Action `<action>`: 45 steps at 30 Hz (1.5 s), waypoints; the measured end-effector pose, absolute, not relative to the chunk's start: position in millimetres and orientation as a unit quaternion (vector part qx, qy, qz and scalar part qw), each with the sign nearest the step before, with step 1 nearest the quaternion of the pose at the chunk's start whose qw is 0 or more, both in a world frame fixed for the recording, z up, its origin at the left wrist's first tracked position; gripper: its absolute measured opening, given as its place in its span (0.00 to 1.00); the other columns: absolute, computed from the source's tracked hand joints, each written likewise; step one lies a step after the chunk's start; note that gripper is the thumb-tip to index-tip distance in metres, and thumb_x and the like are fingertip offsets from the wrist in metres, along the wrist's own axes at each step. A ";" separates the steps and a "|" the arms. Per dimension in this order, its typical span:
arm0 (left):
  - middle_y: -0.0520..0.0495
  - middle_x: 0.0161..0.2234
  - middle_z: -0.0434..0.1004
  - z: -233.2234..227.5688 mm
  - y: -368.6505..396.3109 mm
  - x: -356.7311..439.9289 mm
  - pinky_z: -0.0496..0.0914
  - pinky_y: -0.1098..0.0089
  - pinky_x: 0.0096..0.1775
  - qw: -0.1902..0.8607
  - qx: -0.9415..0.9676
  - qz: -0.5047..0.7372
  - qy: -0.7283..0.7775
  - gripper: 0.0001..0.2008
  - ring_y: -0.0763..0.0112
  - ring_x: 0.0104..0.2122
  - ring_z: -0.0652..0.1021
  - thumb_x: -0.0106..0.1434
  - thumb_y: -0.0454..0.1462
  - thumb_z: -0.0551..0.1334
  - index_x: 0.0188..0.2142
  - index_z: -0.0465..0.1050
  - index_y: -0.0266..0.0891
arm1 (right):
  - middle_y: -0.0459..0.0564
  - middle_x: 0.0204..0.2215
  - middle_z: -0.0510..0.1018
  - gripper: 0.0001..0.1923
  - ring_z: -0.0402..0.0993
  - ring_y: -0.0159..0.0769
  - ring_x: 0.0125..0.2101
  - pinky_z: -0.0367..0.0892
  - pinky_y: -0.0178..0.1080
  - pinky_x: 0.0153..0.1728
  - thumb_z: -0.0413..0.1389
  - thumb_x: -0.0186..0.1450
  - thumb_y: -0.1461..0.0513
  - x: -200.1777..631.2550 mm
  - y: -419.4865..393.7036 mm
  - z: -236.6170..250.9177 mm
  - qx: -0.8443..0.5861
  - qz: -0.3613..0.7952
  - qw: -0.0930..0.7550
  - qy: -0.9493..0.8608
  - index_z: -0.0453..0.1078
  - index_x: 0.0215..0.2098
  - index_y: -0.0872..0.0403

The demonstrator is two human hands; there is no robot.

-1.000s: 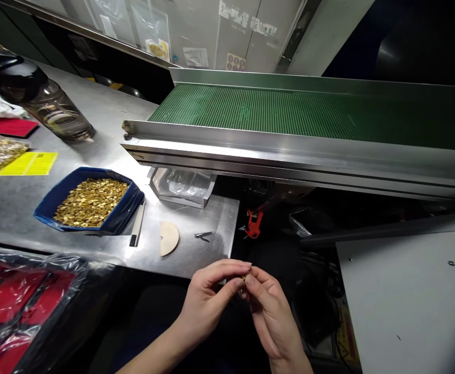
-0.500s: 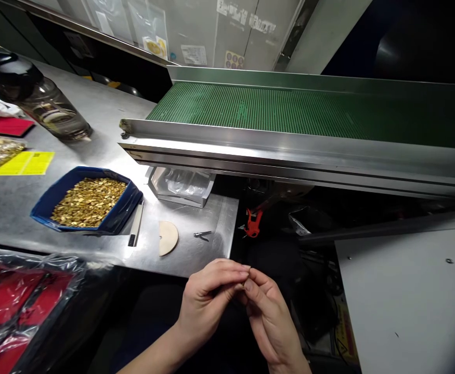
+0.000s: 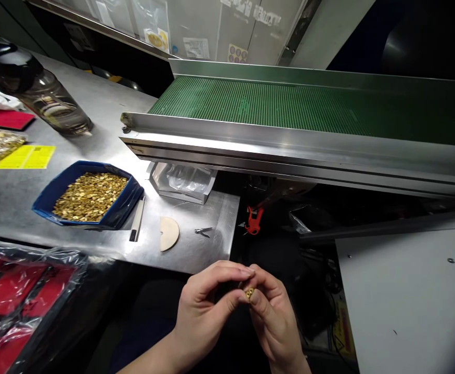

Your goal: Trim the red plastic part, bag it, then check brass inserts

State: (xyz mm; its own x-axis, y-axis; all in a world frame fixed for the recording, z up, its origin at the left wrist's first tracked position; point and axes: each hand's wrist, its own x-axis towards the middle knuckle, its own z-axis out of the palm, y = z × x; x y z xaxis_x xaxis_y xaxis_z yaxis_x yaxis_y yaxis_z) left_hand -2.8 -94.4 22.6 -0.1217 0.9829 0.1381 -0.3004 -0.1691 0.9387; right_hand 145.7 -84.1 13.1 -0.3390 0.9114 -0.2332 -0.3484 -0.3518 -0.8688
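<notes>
Closest in, the left hand (image 3: 206, 311) and the right hand (image 3: 274, 319) meet fingertip to fingertip over the dark gap below the table edge. Between them sits a small gold piece (image 3: 249, 293), pinched by the left thumb and forefinger on one side and the right fingertips on the other; both hands are closed narrowly around it. Half a second ago the piece was almost hidden behind the fingers; now it shows plainly as a bright gold speck, and the hands sit slightly lower and nearer in the view.

At lower left lies a clear plastic bag of red packets (image 3: 12, 306). Beyond the hands, on the steel table (image 3: 12, 208), lie a pale half-round disc (image 3: 168, 233), a small metal clip (image 3: 203, 230) just right of it, and a thin white stick with a black end (image 3: 137, 222). Left of these stands a blue tray (image 3: 46, 189) heaped with gold pieces. An orange clamp (image 3: 254, 220) hangs in the shadow off the table's right end.

Farther back are a yellow label (image 3: 26, 156), a dark bottle (image 3: 40, 93) lying on its side, and the green conveyor belt (image 3: 289, 106) with its steel rail, all placed as before
</notes>
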 end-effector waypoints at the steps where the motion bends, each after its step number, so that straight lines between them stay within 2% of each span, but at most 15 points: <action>1: 0.49 0.43 0.87 23.5 -94.1 -2.9 0.77 0.72 0.49 0.505 0.428 0.635 0.398 0.14 0.68 0.44 0.84 0.65 0.30 0.69 0.48 0.82 0.47 | 0.43 0.30 0.67 0.06 0.62 0.31 0.33 0.62 0.33 0.38 0.65 0.68 0.59 145.7 -85.3 11.8 -0.380 0.726 0.436 -0.373 0.76 0.33 0.51; 5: 0.49 0.42 0.86 25.9 -94.6 -4.1 0.78 0.73 0.48 0.500 0.434 0.634 0.399 0.14 0.68 0.44 0.84 0.65 0.29 0.70 0.47 0.83 0.47 | 0.44 0.29 0.68 0.08 0.62 0.31 0.32 0.61 0.34 0.36 0.64 0.69 0.57 147.3 -88.5 7.1 -0.377 0.714 0.447 -0.384 0.77 0.33 0.50; 9: 0.48 0.45 0.87 26.7 -95.4 -6.8 0.78 0.71 0.50 0.484 0.461 0.630 0.395 0.16 0.67 0.46 0.84 0.64 0.28 0.69 0.49 0.82 0.47 | 0.44 0.30 0.68 0.04 0.63 0.32 0.32 0.60 0.35 0.36 0.65 0.68 0.58 150.4 -86.6 9.4 -0.369 0.713 0.442 -0.399 0.80 0.36 0.49; 20: 0.43 0.43 0.87 32.9 -91.9 -11.1 0.80 0.70 0.47 0.488 0.482 0.618 0.384 0.11 0.65 0.43 0.85 0.63 0.28 0.71 0.44 0.85 0.41 | 0.44 0.29 0.67 0.07 0.61 0.32 0.31 0.60 0.35 0.33 0.70 0.62 0.57 154.4 -82.5 12.8 -0.372 0.729 0.429 -0.382 0.79 0.31 0.50; 29: 0.42 0.42 0.87 29.7 -93.6 -10.6 0.80 0.68 0.46 0.492 0.485 0.613 0.383 0.11 0.64 0.43 0.85 0.63 0.28 0.70 0.44 0.85 0.41 | 0.43 0.28 0.66 0.07 0.61 0.32 0.29 0.60 0.35 0.31 0.70 0.62 0.57 153.5 -84.0 16.5 -0.369 0.747 0.424 -0.356 0.78 0.30 0.49; 37: 0.43 0.43 0.87 28.5 -95.1 -10.1 0.80 0.68 0.48 0.478 0.504 0.618 0.367 0.13 0.64 0.44 0.85 0.62 0.27 0.70 0.45 0.84 0.41 | 0.45 0.29 0.69 0.08 0.64 0.34 0.31 0.60 0.38 0.33 0.66 0.67 0.54 160.8 -85.2 14.0 -0.395 0.683 0.413 -0.454 0.81 0.34 0.49; 45: 0.42 0.44 0.87 28.3 -95.9 -9.2 0.80 0.65 0.48 0.517 0.473 0.618 0.358 0.13 0.61 0.45 0.85 0.63 0.27 0.70 0.45 0.85 0.41 | 0.46 0.29 0.72 0.03 0.67 0.34 0.30 0.62 0.38 0.32 0.67 0.66 0.57 166.0 -86.1 14.6 -0.404 0.636 0.423 -0.503 0.82 0.35 0.47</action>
